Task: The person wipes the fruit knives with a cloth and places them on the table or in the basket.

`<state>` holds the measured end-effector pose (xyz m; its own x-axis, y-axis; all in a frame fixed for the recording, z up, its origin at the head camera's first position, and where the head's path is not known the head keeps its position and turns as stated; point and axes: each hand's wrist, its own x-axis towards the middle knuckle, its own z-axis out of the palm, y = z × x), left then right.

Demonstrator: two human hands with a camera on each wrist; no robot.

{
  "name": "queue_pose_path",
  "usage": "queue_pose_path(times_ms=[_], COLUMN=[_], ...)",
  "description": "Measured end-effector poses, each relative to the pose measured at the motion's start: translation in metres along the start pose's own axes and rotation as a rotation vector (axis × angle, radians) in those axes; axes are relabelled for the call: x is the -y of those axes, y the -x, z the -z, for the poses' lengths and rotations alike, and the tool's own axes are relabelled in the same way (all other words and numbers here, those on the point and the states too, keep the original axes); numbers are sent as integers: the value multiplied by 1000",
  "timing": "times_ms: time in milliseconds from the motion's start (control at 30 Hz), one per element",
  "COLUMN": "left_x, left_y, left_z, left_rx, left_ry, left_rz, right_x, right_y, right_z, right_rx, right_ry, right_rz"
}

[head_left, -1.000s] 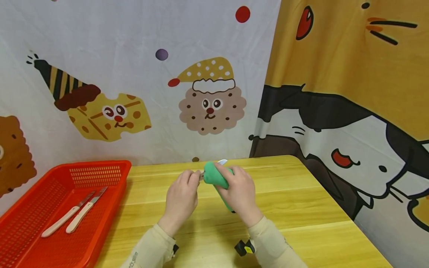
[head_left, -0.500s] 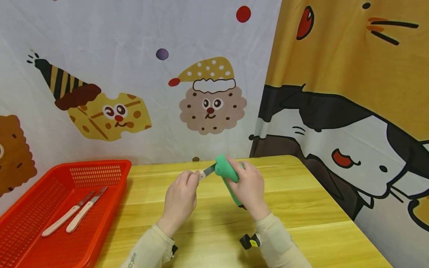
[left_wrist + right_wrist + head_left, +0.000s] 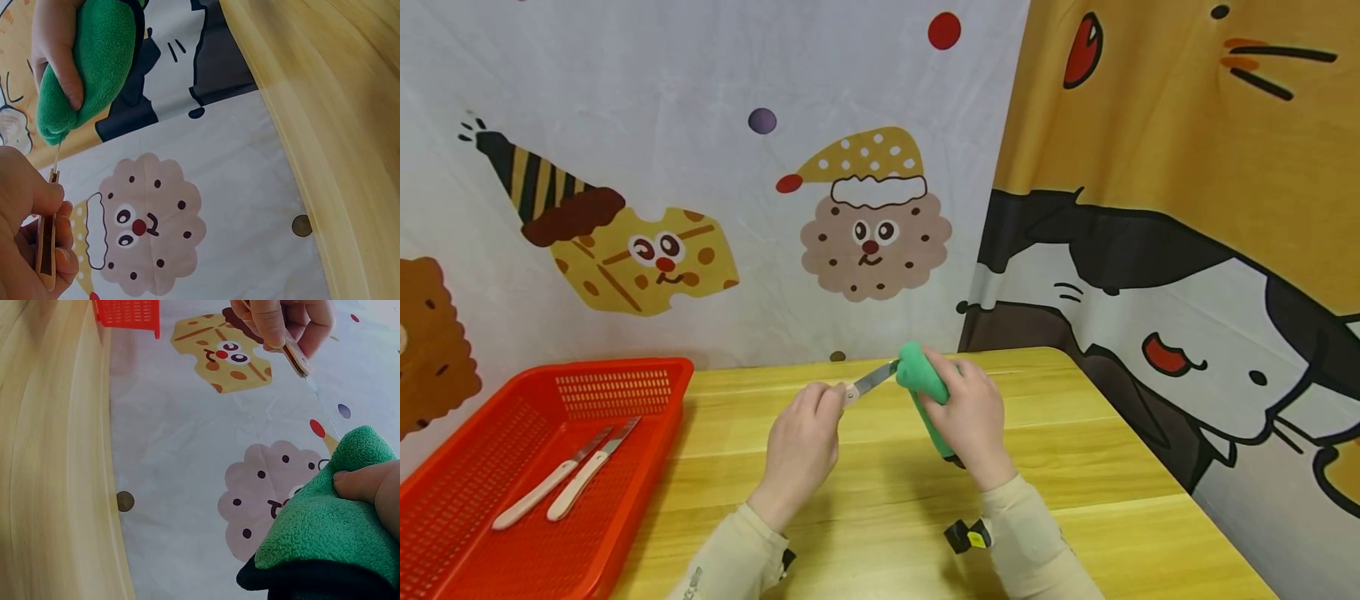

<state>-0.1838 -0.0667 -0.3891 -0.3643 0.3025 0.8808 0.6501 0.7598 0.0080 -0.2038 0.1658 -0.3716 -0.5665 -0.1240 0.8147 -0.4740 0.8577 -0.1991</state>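
Observation:
My left hand (image 3: 803,437) grips the pale handle of a folding knife (image 3: 874,379), its metal blade pointing up and to the right. In the left wrist view the knife handle (image 3: 47,237) lies between thumb and curled fingers. My right hand (image 3: 967,417) pinches a folded green cloth (image 3: 922,372) around the blade's far end, hiding the tip. A dark edging runs along the cloth (image 3: 325,531) in the right wrist view, where my right thumb (image 3: 369,487) presses on it. Both hands are above the table.
A red plastic basket (image 3: 658,467) stands on the left of the wooden table (image 3: 1075,500). Inside it lie two similar knives (image 3: 580,487) with pale handles and blades out. A cartoon-printed curtain (image 3: 700,150) hangs behind the table's back edge.
My right hand has moved right with the cloth, sliding outward along the blade, so more of the blade shows. The left hand with the knife has barely moved.

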Motion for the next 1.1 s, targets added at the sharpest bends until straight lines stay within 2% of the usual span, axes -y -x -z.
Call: queue_pose_path(times_ms=[467,700,900,1100], left_x=[5,6,7,5], left_y=[3,4,3,0], left_z=[2,3,3,1], left_rx=[32,36,17,9], left_ry=[60,78,75,72], left_rz=[42,49,49,41], right_x=[1,5,15,33], right_y=[-1,-4,-3,2], right_z=[7,15,19,12], right_rx=[2,-33,-58,-35], right_ry=[-5,-31,-69,-100], right_rz=[-31,-14,57,167])
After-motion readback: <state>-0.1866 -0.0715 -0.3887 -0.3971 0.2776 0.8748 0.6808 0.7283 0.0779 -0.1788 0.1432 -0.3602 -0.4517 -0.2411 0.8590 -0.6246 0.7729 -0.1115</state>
